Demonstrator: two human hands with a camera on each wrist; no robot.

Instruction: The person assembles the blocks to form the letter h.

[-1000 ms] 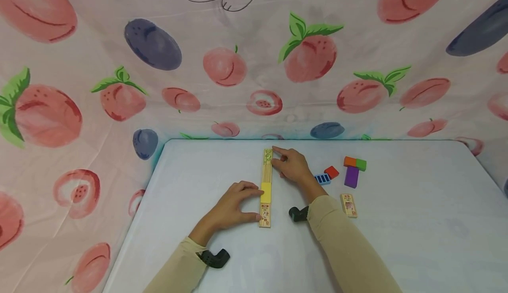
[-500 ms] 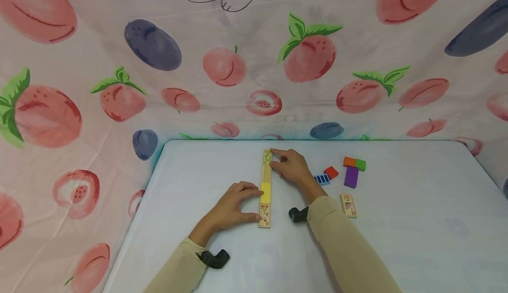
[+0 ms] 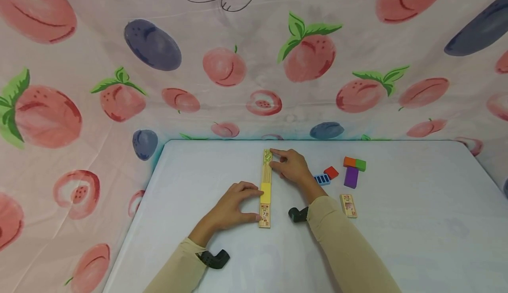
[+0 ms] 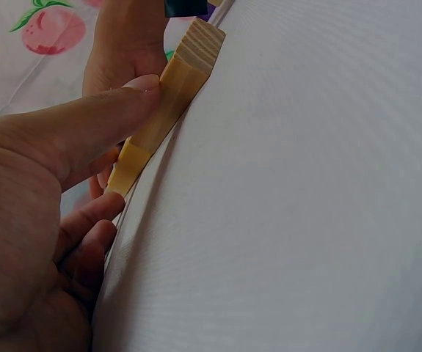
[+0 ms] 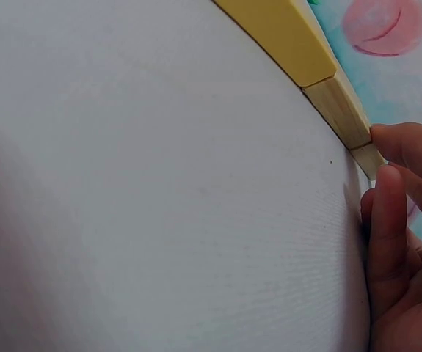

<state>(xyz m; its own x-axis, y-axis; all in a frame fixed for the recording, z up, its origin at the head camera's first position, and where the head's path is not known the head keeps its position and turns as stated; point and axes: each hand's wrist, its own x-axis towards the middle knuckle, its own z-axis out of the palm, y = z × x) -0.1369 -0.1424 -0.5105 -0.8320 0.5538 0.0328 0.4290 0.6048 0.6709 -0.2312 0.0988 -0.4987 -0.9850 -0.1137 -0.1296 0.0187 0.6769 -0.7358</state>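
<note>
Several flat domino-like blocks lie end to end in a straight row. Nearest is a wooden block with a printed face (image 3: 265, 220), then a yellow block (image 3: 266, 189), a lined wooden block (image 3: 267, 173) and a pale block with a green print (image 3: 268, 155) at the far end. My left hand (image 3: 234, 205) touches the row's left side, thumb at the near block and a fingertip at the yellow one. From the right, my right hand (image 3: 294, 166) sets its index finger and thumb against the far block's side. In the right wrist view those fingertips meet the row's end (image 5: 365, 155).
Right of the row lie a blue block with dark bars (image 3: 323, 179), a red block (image 3: 331, 172), an orange block (image 3: 349, 161), a green block (image 3: 360, 165), a purple block (image 3: 351, 177) and another printed wooden block (image 3: 349, 205). A fruit-patterned cloth (image 3: 262, 77) hangs behind the white table (image 3: 428, 249).
My right index fingertip has drawn slightly nearer along the far block's side, and the row's far end has settled a touch. My left hand stays in place.
</note>
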